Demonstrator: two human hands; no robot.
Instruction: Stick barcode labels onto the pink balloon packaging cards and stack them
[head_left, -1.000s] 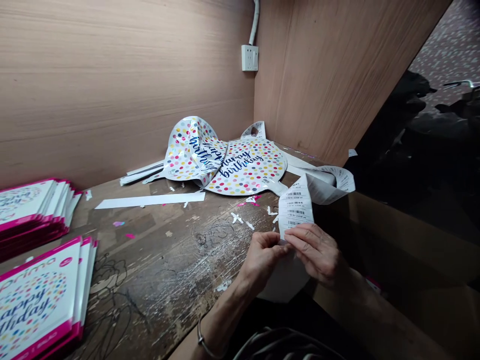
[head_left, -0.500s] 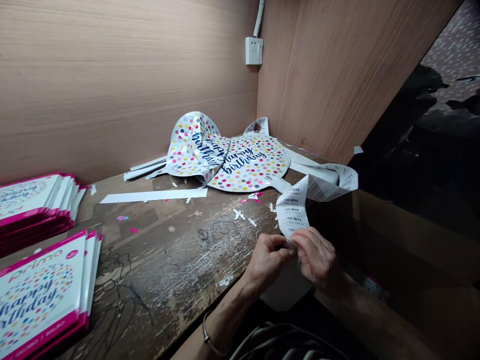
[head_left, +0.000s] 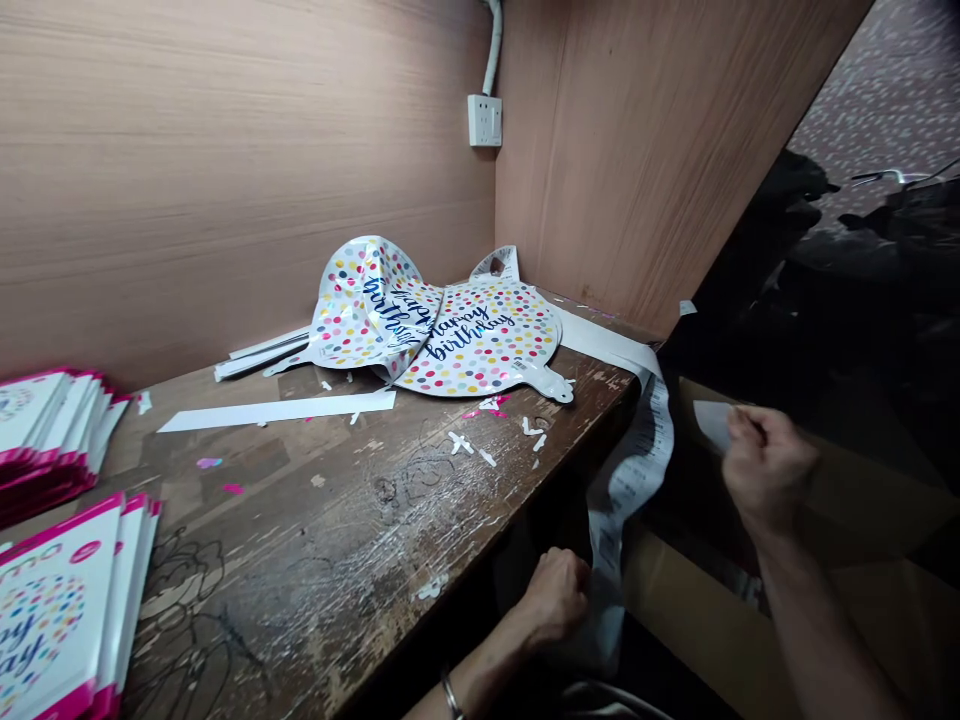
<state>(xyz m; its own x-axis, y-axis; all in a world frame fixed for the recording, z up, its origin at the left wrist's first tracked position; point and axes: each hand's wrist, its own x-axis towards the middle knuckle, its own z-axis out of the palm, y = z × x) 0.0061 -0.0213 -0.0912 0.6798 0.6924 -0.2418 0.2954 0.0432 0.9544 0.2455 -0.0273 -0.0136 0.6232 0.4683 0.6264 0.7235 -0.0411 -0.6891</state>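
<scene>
My right hand (head_left: 765, 470) is out to the right of the wooden workbench (head_left: 300, 520), pinching a small white paper piece (head_left: 712, 425) between its fingers. A long strip of barcode labels (head_left: 628, 480) runs off the bench edge and hangs down. My left hand (head_left: 555, 597), curled and wearing a thin bangle, sits below the bench edge, its fingers against the hanging strip. Whether it grips the strip is hidden. Both foil balloons lie beyond my hands, the folded one (head_left: 367, 305) partly over the flat one (head_left: 480, 340), printed with polka dots and "happy birthday".
Stacks of packaged balloons with pink edges (head_left: 52, 610) lie at the bench's left. A white paper strip (head_left: 277, 410) and small scraps (head_left: 459, 443) lie on the bench. Wood panels meet in the corner, with a wall socket (head_left: 484, 120). A cardboard box (head_left: 712, 620) stands below right.
My hands have separated. The right moved right with a small white piece, the left dropped below the bench edge, and the label strip now hangs over the edge instead of standing up between them.
</scene>
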